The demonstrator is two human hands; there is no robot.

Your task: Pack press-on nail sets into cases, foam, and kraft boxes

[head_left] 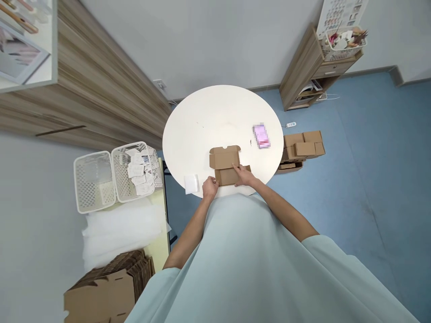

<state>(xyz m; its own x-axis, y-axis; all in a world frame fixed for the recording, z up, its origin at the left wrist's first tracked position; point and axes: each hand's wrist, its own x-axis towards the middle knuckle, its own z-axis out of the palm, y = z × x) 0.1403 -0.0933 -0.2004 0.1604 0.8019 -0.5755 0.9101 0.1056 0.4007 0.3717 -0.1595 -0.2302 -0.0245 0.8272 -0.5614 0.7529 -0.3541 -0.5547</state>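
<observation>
A brown cardboard mailer box (226,159), partly folded with its lid panel laid back, sits near the front edge of the round white table (215,116). My left hand (210,187) is closed at its front left corner, fingers pinching the side. On the right side, my right hand (244,176) grips the box wall, a finger reaching over the inside. A white wrapped packet (191,184) lies to the left of my left hand. Farther right on the table is a blurred pink-purple rectangular item (261,136).
At left, white plastic baskets (133,172), one holding paper slips, stand beside white wrapping sheets (121,229) and stacked flat cardboard (104,296). Folded brown boxes (305,146) are piled right of the table. A wooden cabinet (316,72) stands against the wall.
</observation>
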